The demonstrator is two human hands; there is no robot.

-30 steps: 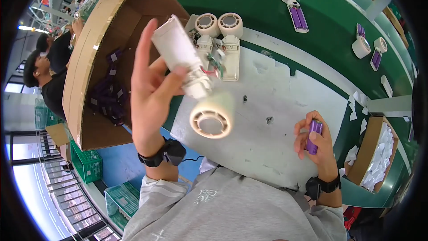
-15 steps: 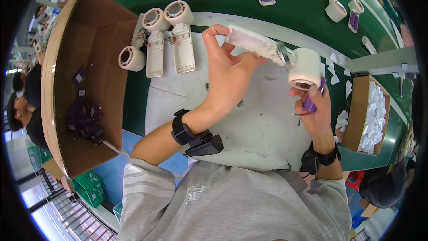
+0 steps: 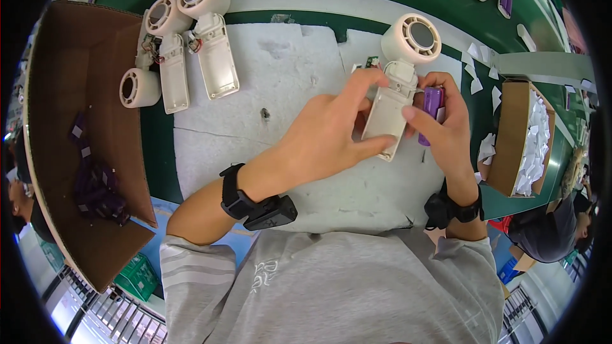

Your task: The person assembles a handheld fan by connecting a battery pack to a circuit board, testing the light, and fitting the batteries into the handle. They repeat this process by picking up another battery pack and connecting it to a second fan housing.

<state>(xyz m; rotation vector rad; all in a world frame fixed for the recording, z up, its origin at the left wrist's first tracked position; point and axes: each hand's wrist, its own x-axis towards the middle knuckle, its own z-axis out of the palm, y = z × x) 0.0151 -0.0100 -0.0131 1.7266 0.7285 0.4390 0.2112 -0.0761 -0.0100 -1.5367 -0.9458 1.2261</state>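
Note:
A white handheld fan (image 3: pixel 394 111) lies tilted between my hands, its round head (image 3: pixel 411 38) pointing away and its hollow handle facing up. My left hand (image 3: pixel 322 130) grips the handle from the left, thumb near its lower end. In my right hand (image 3: pixel 449 134) a purple battery pack (image 3: pixel 432 105) is held beside the handle's right edge, while that thumb touches the handle. A small green circuit board (image 3: pixel 372 62) shows just left of the fan's neck. At left, two opened fans (image 3: pixel 218 64) (image 3: pixel 174 79) lie side by side, with another fan head (image 3: pixel 139 88) beside them.
A tall cardboard box (image 3: pixel 95 38) stands at left, with purple battery packs (image 3: pixel 102 191) inside. A smaller box (image 3: pixel 510 146) at right holds white paper pieces (image 3: pixel 535 146); more lie around it. Beneath my hands is a pale foam mat (image 3: pixel 255 146) on a green table.
The fan has been turned and drawn nearer, its head now far and its open handle facing up. My left hand moved lower on the handle. The battery pack stays in my right hand.

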